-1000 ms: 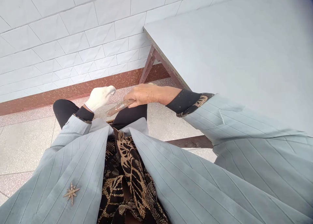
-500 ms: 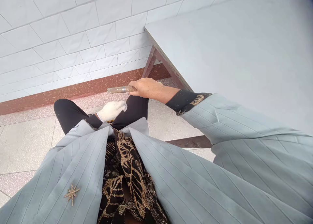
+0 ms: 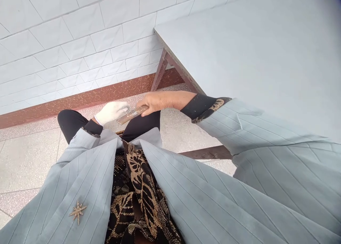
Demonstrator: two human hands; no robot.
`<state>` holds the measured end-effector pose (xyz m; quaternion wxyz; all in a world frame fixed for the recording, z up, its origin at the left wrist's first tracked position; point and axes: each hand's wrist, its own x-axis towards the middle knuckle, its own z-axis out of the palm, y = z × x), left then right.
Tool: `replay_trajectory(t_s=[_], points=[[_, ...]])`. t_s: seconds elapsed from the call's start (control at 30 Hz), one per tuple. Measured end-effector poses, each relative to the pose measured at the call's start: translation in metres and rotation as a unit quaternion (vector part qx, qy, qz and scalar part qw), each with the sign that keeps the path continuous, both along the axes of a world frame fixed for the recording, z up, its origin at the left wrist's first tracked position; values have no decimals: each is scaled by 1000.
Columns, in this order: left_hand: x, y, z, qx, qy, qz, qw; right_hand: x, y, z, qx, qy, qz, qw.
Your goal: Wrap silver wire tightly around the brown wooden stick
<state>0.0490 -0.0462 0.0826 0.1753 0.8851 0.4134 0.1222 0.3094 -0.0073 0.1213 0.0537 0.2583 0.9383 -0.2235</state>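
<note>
In my bare right hand [image 3: 149, 103] is a flat brown paintbrush-like tool [image 3: 132, 114] with a metal band round its middle. Its free end points left and slightly down; the part inside my fingers is hidden. My left hand [image 3: 110, 112], in a white knitted glove, is just left of the tool above my lap. Its fingers are curled together close to the tool's upper edge. Whether they touch it, or hold anything, cannot be made out.
On the right is a large pale tabletop [image 3: 239, 52] with a reddish-brown wooden leg [image 3: 160, 69]. A white tiled wall [image 3: 80, 34] with a brown skirting band [image 3: 106, 88] runs ahead. My black-trousered knee [image 3: 70, 121] is above the speckled tile floor [image 3: 29, 158].
My left hand has risen from my lap, up and to the left. My right hand has shifted left and down, tilting the tool's free end downward and bringing it beside the glove.
</note>
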Motion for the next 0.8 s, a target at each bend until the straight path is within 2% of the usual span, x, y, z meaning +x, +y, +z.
replay_trajectory(t_s=[0.07,0.13,0.2,0.27,0.33,0.5,0.6,0.73,0.8], points=[[-5,3,-13,-43,-128,38,990,2,-2,4,-4,94,-37,995],[-7,2,-26,-78,-226,92,967,3,-5,12,2,173,-114,978],[-4,-3,-35,-114,-244,96,958,2,-8,20,4,213,-190,958],[0,-11,-36,-128,-184,62,973,0,-12,27,-6,210,-238,948],[5,-18,-31,-113,-98,36,988,-2,-14,31,-28,182,-272,944],[10,-29,-14,-50,64,51,995,-4,-14,31,-59,130,-335,931],[8,-33,-9,-5,111,44,993,-3,-11,29,-33,97,-313,944],[4,-37,0,49,143,37,988,-2,-6,23,87,70,-241,964],[3,-38,5,75,155,31,985,-2,-6,21,124,52,-215,967]])
